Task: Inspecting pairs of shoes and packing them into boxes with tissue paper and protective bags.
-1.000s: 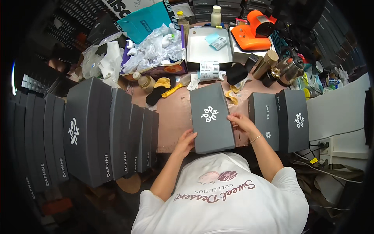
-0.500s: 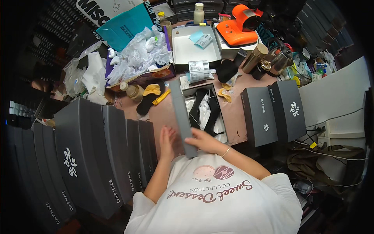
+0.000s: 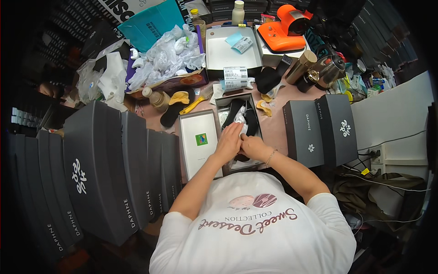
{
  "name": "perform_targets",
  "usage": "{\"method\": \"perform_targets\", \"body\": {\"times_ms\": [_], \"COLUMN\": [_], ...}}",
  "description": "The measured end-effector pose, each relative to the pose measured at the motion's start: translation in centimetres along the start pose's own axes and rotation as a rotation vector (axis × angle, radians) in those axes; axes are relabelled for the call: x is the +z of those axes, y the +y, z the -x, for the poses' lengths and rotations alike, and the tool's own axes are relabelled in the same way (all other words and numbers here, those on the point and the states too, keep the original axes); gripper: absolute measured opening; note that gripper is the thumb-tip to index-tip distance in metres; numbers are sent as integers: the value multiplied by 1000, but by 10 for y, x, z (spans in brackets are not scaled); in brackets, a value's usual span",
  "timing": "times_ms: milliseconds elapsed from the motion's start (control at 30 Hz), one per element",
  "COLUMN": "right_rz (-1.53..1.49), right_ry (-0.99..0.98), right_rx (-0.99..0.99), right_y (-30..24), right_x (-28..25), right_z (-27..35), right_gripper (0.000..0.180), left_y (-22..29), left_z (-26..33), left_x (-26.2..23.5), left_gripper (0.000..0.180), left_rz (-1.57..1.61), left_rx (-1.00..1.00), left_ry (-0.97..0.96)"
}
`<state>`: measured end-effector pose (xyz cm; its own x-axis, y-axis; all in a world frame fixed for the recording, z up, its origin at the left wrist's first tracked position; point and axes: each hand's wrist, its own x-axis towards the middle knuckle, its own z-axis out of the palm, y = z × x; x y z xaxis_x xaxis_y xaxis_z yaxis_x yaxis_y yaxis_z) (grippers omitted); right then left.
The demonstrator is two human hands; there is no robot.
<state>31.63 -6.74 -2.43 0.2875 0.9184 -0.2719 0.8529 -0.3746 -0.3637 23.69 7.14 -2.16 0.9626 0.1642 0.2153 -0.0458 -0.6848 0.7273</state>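
An uncovered grey shoebox (image 3: 261,130) is on the table in front of me, with a pair of black shoes (image 3: 235,108) inside. White tissue paper (image 3: 242,115) lies between the shoes. Over the box, my left hand (image 3: 229,142) rests with fingers stretched out on the paper and shoes. Close beside it, my right hand (image 3: 253,147) is closed, fingers curled down at the shoes; what it holds, if anything, is hidden. To the left of the box lies its lid (image 3: 200,160), white inside up, with a small green square on it.
Grey shoeboxes (image 3: 98,169) stand in a row at left, and two more (image 3: 306,132) at right. Behind are a yellow-handled brush (image 3: 191,106), a label roll (image 3: 235,77), a white tray (image 3: 219,50), an orange device (image 3: 284,32), a kettle (image 3: 329,71) and a carton of crumpled plastic (image 3: 166,57).
The lid, upright at the box's left side before, now lies flat with its inside up. Both hands have left it and moved into the box onto the shoes and paper.
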Motion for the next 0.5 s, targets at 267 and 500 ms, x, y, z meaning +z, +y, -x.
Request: {"method": "perform_targets", "body": {"times_ms": [267, 500], "right_rz": [-376, -397], "right_ry": [629, 639], "right_rx": [-28, -38], "right_y": [4, -11], "right_x": [-40, -45], "right_z": [44, 66], "right_gripper": [16, 15], "left_y": [-6, -1], "left_z": [-4, 8], "left_x": [-5, 22], "left_gripper": [51, 46], "left_rz": [-47, 614], "left_rx": [-18, -584], "left_ry": [-17, -100]}}
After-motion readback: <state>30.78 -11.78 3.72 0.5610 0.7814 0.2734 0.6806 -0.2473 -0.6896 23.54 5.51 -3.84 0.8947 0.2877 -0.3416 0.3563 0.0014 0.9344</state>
